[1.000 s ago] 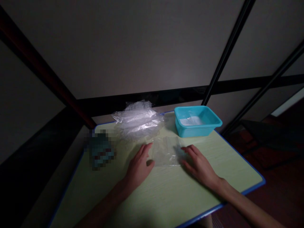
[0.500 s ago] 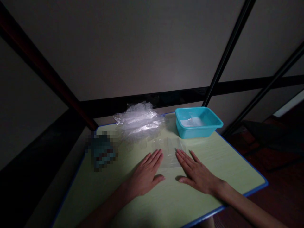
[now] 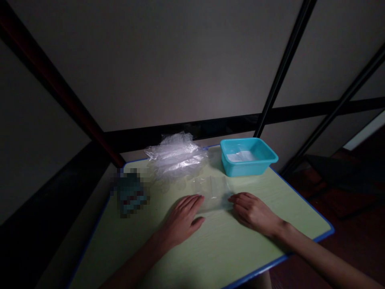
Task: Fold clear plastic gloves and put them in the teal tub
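A clear plastic bag (image 3: 214,192) lies flat on the light green table between my two hands. My left hand (image 3: 184,218) rests on its left edge, palm down, with the fingers stretched out and the thumb apart. At the bag's right edge, my right hand (image 3: 254,212) has its fingers curled and closed on the film; its thumb is hidden beneath. Behind the bag sits a crumpled pile of clear plastic bags (image 3: 177,156). To the right of the pile is a turquoise plastic basin (image 3: 249,168) with some white and clear flat film inside.
A blurred-out dark greenish item (image 3: 131,194) lies at the table's left edge. The table (image 3: 192,257) has a blue rim and stands against a grey panelled wall (image 3: 186,72). A dark chair (image 3: 337,172) is on the floor at right.
My right hand has gone from lying flat to curled at the bag's right edge, shifting slightly right. My left hand stays flat and has moved slightly. The view has shifted a little.
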Motion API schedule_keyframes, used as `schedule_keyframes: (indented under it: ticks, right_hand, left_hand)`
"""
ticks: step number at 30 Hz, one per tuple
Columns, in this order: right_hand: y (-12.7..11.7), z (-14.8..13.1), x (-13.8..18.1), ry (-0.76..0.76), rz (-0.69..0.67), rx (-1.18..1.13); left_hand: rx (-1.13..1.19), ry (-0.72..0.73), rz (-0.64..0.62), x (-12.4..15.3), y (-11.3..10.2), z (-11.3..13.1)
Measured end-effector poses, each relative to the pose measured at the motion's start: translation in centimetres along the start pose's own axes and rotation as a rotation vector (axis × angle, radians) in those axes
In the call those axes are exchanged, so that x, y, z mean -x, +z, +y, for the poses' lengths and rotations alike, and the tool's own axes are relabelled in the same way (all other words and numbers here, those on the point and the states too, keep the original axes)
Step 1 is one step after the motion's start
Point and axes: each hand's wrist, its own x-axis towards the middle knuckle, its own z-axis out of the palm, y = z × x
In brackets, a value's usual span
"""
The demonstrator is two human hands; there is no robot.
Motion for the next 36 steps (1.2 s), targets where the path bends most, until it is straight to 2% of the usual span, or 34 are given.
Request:
schedule_keyframes:
  ticks: [5, 9, 11, 14, 17, 20, 24, 28, 32, 36]
  right_hand:
    - [-1.8, -0.8, -0.6, 0.292, 0.097, -0.441]
    - [-2.8, -1.0, -1.2, 0.435, 0.222, -0.89]
    - [-3.1, -1.1, -1.4, 0.488, 0.266, -1.088]
    - [-3.5, -1.2, -1.4, 0.573, 0.288, -1.272]
    - [-3.4, -1.2, -1.0, 0.651, 0.305, -1.384]
    - [-2.4, -1.1, -0.2, 0.71, 0.291, -1.433]
    - [-0.1, -1.0, 1.1, 0.809, 0.272, -1.423]
    - [1.4, -1.3, 2.3, 0.829, 0.247, -1.367]
    - [1.1, -1.7, 3.0, 0.695, 0.135, -1.236]
    - [0.3, -1.4, 3.5, 0.407, 0.023, -0.85]
  left_hand:
    - [0.132, -0.09, 0.076, -0.8, -0.7, -0.4]
    - [0.436, -0.233, 0.188, -1.7, -3.0, -0.5]
    - [0.612, -0.302, 0.183, -2.4, -4.4, -0.3]
    - [0.797, -0.358, 0.204, -3.7, -5.8, 0.0]
    - [0.842, -0.378, 0.204, -5.4, -5.8, 0.0]
    - [0.822, -0.367, 0.139, -7.3, -4.2, -0.6]
    - [0.798, -0.345, 0.063, -9.7, -0.6, -1.5]
    - [0.738, -0.337, 0.103, -10.6, 1.7, -2.1]
    - [0.706, -0.317, 0.143, -9.0, 0.9, -2.1]
    - [0.747, -0.229, 0.044, -5.3, -1.2, -0.9]
